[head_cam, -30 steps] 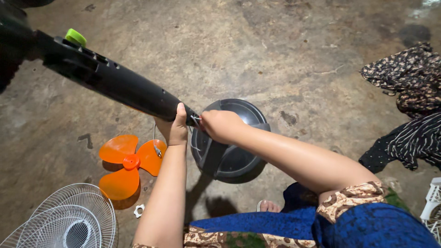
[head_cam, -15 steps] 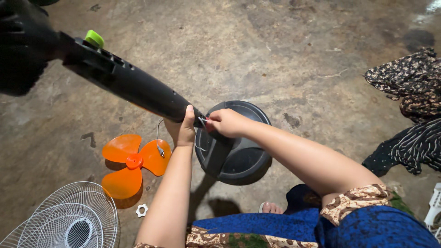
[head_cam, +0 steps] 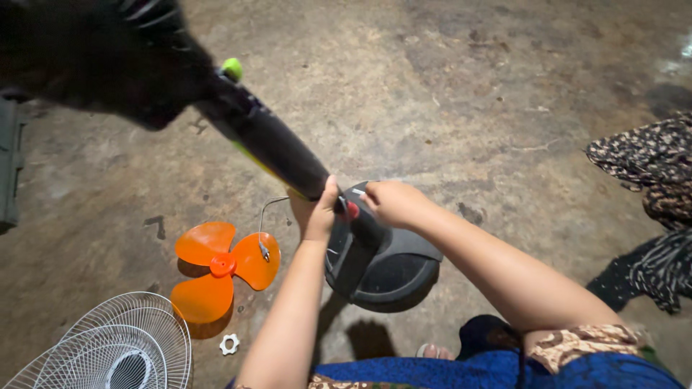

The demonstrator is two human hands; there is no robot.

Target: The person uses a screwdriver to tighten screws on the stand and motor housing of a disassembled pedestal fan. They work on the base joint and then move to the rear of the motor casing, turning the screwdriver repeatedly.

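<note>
A black stand fan pole (head_cam: 270, 144) rises from a round dark base (head_cam: 386, 270) on the concrete floor toward the camera; the dark motor head (head_cam: 94, 57) fills the top left, with a small green knob (head_cam: 231, 68) on the pole. My left hand (head_cam: 317, 212) grips the pole's lower part, where something small and red shows. My right hand (head_cam: 393, 203) pinches a small thin whitish piece at that same joint, just right of my left thumb. What the piece is, I cannot tell.
An orange three-bladed fan propeller (head_cam: 216, 266) lies on the floor left of the base, a thin wire (head_cam: 263, 216) beside it. White wire fan guards (head_cam: 115, 346) sit at bottom left, next to a small white nut (head_cam: 229, 343). Patterned cloths (head_cam: 659, 209) lie at right.
The fan's head has swung closer to the camera and fills more of the top left. My hands stay at the pole's lower joint, and the red part now shows by my left thumb.
</note>
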